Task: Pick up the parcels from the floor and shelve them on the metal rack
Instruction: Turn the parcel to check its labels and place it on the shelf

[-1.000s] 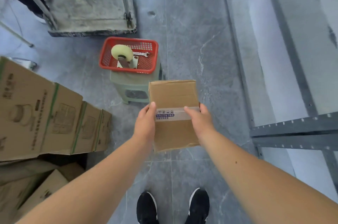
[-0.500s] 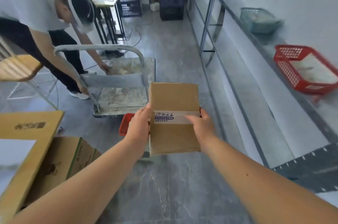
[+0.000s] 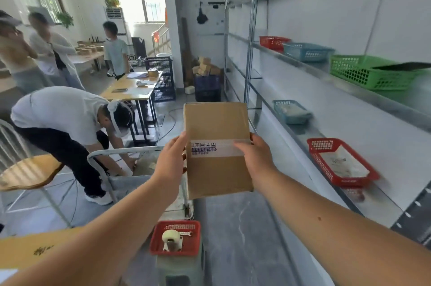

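Holding the parcel (image 3: 217,145) out in front, seen from the head camera, the left hand (image 3: 170,162) grips its left edge and the right hand (image 3: 256,157) grips its right edge. The right thumb lies across the clear tape band, and the fingers behind the cardboard are hidden. The grip looks the same as a second ago and the parcel sits between the hands as before, but the gaze has lifted. Then it fell on floor, shoes and stacked cartons; now it takes in the room and the metal rack (image 3: 396,145) running away to the right of the right hand. I judge the pick-up finished and the carry to the shelf under way. Just right of the right hand a red shelf basket (image 3: 319,159) sits on the lower shelf, and a green basket (image 3: 363,73) stands on the shelf above. Bare shelf shows around them, a likely spot for the parcel. Below the hands a red tape basket (image 3: 177,222) holds a tape dispenser (image 3: 171,239). Left of the left hand a person (image 3: 65,117) bends over a trolley (image 3: 121,180), so the turn should probably go right.
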The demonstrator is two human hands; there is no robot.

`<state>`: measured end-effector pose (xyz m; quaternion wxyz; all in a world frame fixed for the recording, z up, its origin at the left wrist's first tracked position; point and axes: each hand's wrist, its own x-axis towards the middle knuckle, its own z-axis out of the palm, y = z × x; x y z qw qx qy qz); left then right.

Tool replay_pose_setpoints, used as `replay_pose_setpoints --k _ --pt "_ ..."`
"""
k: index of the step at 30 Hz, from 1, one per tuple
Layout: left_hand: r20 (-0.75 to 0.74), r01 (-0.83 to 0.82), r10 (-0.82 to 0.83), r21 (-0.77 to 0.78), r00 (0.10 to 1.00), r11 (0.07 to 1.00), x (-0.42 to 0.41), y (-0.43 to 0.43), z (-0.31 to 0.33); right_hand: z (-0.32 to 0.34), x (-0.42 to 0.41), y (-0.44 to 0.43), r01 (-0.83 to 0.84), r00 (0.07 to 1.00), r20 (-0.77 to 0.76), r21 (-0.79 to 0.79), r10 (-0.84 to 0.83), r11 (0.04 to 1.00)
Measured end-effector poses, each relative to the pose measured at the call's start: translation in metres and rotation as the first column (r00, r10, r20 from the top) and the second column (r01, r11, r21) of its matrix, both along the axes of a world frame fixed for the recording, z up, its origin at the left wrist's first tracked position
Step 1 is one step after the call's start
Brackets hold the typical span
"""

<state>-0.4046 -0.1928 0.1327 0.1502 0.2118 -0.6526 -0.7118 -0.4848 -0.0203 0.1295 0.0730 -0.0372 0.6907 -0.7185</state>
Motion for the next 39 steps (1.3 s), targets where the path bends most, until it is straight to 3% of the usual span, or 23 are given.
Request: replay_pose_setpoints --k 4,12,18,28,39 --pt "-0.097 -0.019 0.008 -0.115 0.995 0.993 -0.003 0.001 0.052 0.053 -0.004 -0.001 0.022 0.999 -0.024 -0.044 -0.023 0.999" --pt "-0.176 -0.055 0.025 -0.169 0.984 0.984 0.005 0.001 0.139 0.134 -0.005 0.002 0.014 0.989 -0.146 -0.097 -0.028 0.995" --pt "-0.199 -0.073 0.025 -0.237 0.980 0.969 0.011 0.001 0.175 0.175 0.003 0.011 -0.052 0.994 -0.105 -0.213 0.030 0.976" --pt "-0.243 -0.137 0.098 -0.147 0.965 0.980 0.037 0.015 0.237 0.238 0.024 0.023 -0.091 0.978 -0.202 -0.216 0.047 0.972" --pt "-0.313 -0.145 0.067 -0.230 0.947 0.962 0.051 0.025 0.296 0.303 0.038 0.041 -0.119 0.976 -0.213 -0.297 0.056 0.947"
